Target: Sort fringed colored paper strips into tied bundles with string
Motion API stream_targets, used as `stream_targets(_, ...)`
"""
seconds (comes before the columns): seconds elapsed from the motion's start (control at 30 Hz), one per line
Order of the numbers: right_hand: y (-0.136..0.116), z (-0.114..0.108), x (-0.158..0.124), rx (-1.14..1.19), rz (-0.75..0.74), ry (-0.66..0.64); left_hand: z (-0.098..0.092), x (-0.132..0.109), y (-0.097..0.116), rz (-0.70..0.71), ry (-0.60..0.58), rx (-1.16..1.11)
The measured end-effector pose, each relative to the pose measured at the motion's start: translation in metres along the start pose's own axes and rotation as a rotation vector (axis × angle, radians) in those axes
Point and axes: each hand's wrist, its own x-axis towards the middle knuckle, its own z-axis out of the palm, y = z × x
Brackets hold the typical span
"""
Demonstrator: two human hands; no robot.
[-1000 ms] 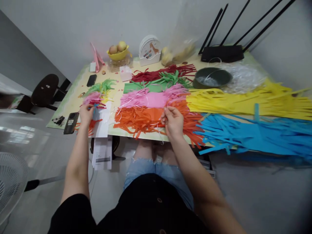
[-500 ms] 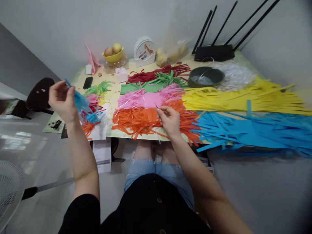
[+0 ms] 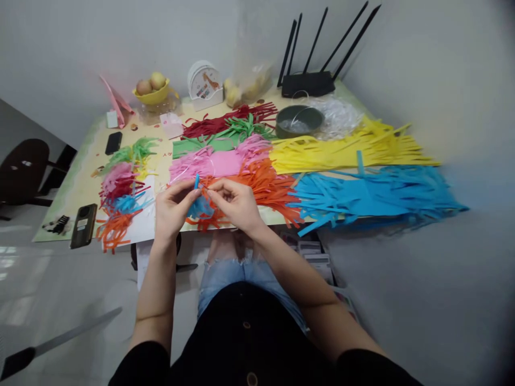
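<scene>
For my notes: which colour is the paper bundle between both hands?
Blue, clearest in the head view: fringed paper bundle held by left hand and right hand.

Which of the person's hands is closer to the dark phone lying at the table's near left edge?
Left. The left hand is at the table's front edge, with a white sheet between it and the phone. The right hand is farther away, beyond the left, over the orange paper fringe.

The fringed paper sheets were orange [image 3: 261, 185], pink [image 3: 219, 161], green [image 3: 217, 136], dark red [image 3: 225, 120], yellow [image 3: 341, 150] and bright blue [image 3: 370, 195]; the tassel [image 3: 200, 206] was blue, the fruit bowl [image 3: 152, 96] yellow, the router [image 3: 308, 84] black, the round pan [image 3: 300, 119] dark green
</scene>
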Motion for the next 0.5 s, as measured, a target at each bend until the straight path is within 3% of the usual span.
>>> stream_targets(0.27,-0.004,-0.003,0.0,0.042,0.051,-0.033,0.004,-0.005,-0.003,0.072,0.003,0.057)
stream_targets(0.5,0.009,-0.005,0.007,0.229,0.199,-0.13,0.001,-0.006,0.0,0.369,-0.109,0.534)
